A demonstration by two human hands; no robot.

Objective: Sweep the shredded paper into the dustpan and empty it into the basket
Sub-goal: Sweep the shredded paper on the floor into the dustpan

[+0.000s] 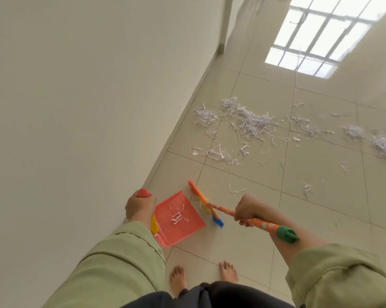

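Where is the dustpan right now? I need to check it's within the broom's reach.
In the head view, the dustpan sits lower centre on the floor, beside the left hand, directly left of the broom head.

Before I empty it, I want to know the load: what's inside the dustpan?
A few white paper shreds lie in the orange dustpan. Its rear corner is hidden behind the left hand and sleeve.

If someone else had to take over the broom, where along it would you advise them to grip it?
Grip the broom on its long patterned stick, from above, between the right hand and the green end cap. The stick slopes up toward the person, so that stretch is nearest, and it is straight and slim enough to close fingers round. The head is down beside the dustpan.
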